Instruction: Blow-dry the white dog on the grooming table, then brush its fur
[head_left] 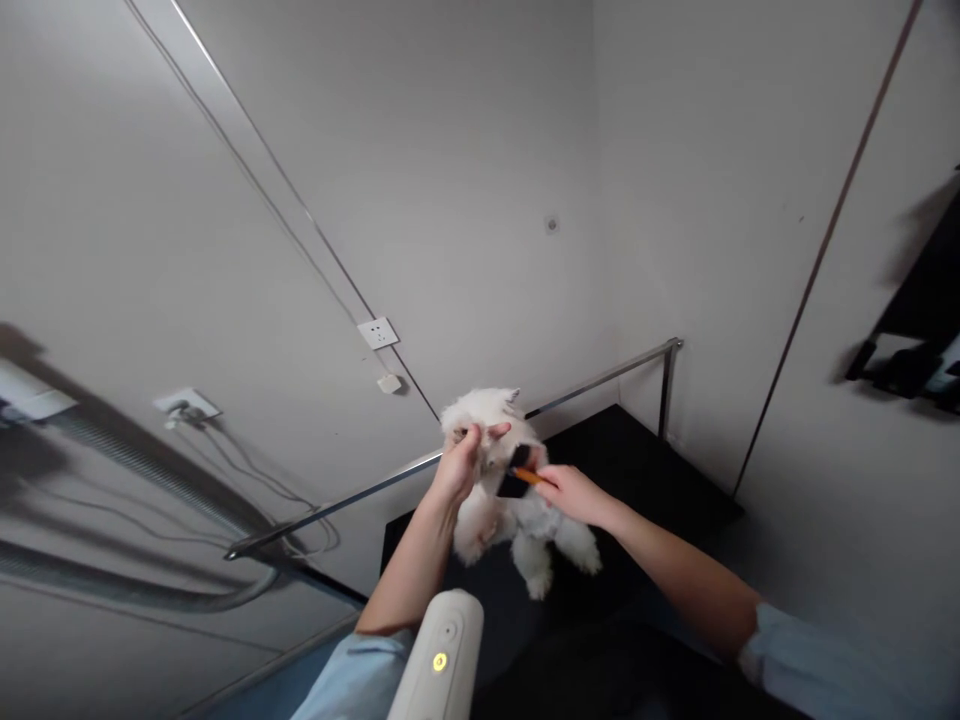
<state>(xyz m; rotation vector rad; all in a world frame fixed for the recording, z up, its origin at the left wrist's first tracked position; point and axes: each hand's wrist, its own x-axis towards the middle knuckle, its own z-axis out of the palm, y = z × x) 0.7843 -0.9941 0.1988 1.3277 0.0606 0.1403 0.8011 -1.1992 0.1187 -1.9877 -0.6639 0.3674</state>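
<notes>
A small white fluffy dog (491, 405) is on the black table (622, 450), its head toward the wall and its pale legs toward me. My left hand (463, 465) grips the dog at its head, thumb and a finger showing on the fur; the other fingers are mostly hidden. My right hand (574, 492) is closed round the orange handle of a slicker brush (514, 472). The brush's dark rectangular head lies against the fur on the dog's upper body, just right of my left hand.
A white nozzle-like device (442, 655) with a yellow light rises in the near foreground. A metal rail (592, 382) runs behind the dog along the table. Grey hoses (172, 490) and cables hang at left; a wall socket (379, 333) is above.
</notes>
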